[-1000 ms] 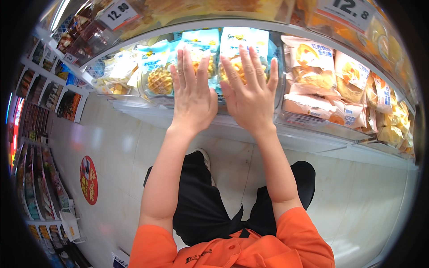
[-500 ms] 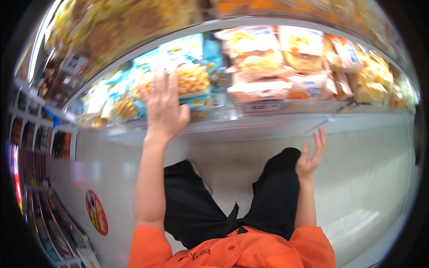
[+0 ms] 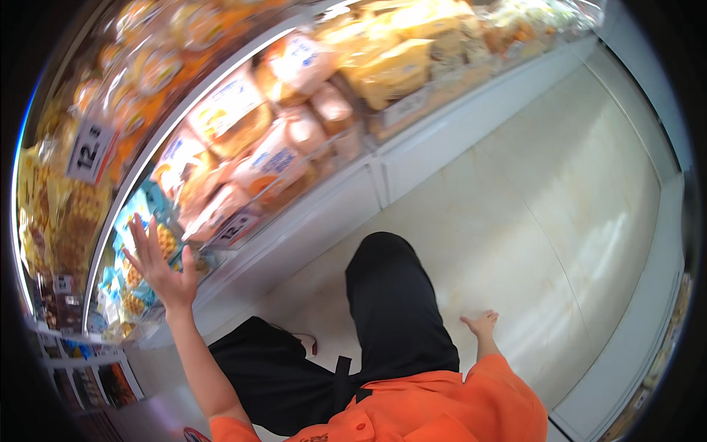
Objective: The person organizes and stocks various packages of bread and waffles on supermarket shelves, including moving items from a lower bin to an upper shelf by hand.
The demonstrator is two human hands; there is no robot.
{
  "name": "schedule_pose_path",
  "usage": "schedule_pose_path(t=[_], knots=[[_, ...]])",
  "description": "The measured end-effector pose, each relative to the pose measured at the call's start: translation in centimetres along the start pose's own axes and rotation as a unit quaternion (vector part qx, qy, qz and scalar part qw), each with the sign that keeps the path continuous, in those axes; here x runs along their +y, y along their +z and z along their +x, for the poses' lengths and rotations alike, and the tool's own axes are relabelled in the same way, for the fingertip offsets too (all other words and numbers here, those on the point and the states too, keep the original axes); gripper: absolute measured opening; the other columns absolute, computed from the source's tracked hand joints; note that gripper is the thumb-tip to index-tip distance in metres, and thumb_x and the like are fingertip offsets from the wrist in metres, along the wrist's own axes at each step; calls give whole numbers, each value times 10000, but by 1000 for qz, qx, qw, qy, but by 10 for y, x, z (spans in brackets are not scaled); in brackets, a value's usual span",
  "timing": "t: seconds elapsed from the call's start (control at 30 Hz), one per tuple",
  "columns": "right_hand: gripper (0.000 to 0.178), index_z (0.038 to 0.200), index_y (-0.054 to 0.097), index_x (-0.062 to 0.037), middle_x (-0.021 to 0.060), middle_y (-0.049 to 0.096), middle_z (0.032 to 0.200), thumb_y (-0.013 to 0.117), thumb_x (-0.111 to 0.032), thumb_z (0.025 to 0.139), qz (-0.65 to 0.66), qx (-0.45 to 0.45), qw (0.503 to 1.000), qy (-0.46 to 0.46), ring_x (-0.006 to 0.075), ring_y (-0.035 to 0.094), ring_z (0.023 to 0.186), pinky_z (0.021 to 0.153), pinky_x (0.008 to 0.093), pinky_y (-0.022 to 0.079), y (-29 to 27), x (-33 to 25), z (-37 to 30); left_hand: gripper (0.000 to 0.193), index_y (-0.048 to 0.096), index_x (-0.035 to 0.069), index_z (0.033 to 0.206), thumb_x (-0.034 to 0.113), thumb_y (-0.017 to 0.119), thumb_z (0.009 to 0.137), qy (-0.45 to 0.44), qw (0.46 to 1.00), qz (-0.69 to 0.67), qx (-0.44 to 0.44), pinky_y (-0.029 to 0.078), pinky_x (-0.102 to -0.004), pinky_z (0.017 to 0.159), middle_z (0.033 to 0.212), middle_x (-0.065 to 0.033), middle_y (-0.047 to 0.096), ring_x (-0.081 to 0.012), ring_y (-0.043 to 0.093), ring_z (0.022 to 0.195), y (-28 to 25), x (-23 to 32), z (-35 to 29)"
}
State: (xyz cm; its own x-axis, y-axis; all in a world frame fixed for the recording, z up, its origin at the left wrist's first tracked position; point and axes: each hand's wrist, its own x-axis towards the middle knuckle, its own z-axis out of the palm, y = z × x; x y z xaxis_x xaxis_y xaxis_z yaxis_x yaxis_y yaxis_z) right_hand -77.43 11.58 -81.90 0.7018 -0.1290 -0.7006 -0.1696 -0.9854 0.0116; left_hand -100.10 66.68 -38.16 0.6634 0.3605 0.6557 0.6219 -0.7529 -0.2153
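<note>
Left hand (image 3: 160,267) spread, perhaps touching blue packets (image 3: 140,221); right hand (image 3: 482,324) free.

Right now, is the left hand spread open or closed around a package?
Spread open: the left hand shows splayed fingers against the blue-and-yellow packages and grips nothing.

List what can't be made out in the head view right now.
- Left hand: contact with the blue-and-yellow packets on the shelf, hidden behind the palm.
- Right hand: fingers small, partly hidden by the orange sleeve.
- Far shelf goods: blurred, bent at the rim.
- Lower-left rack: dark, cut off.
</note>
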Motion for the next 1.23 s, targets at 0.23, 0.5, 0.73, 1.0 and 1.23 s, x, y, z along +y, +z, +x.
schedule_pose_path(t=[0.23,0.5,0.73,1.0,1.23], knots=[[1371,1373,111,187,359,86,1462,756,-669,518,-33,3,999,-7,414,73,1402,1150,438,115,-17,-9,-1,466,520,48,1225,155,569,774,237,953,-173,75,228,-509,1096,1371,-199,448,-361,366,1320,32,162,53],[1429,1377,81,187,365,63,1462,803,-640,462,35,42,998,-40,443,43,1395,1149,445,99,-24,0,0,569,458,15,1252,101,575,702,268,947,-172,-32,227,-489,1102,1424,-185,369,-342,324,1337,74,267,120],[1403,1353,128,216,386,101,1444,818,-610,453,41,68,995,-62,456,62,1389,1148,472,81,-32,1,-1,594,441,16,1265,130,581,699,241,960,-143,22,192,-510,1096,1258,-112,484,-253,375,1294,102,289,137],[928,1313,319,186,376,185,1428,694,-415,715,145,114,980,-69,455,155,1370,1145,440,146,-3,21,33,665,454,18,1299,182,598,671,193,970,-127,69,224,-486,1065,1173,-98,484,-253,456,1102,122,301,121],[630,1278,397,161,329,242,1428,587,-181,784,253,5,967,-2,418,252,1346,1123,422,229,-68,16,35,581,547,34,1199,215,648,656,112,968,-192,119,293,-397,837,1034,-84,508,-258,468,938,126,312,129]])
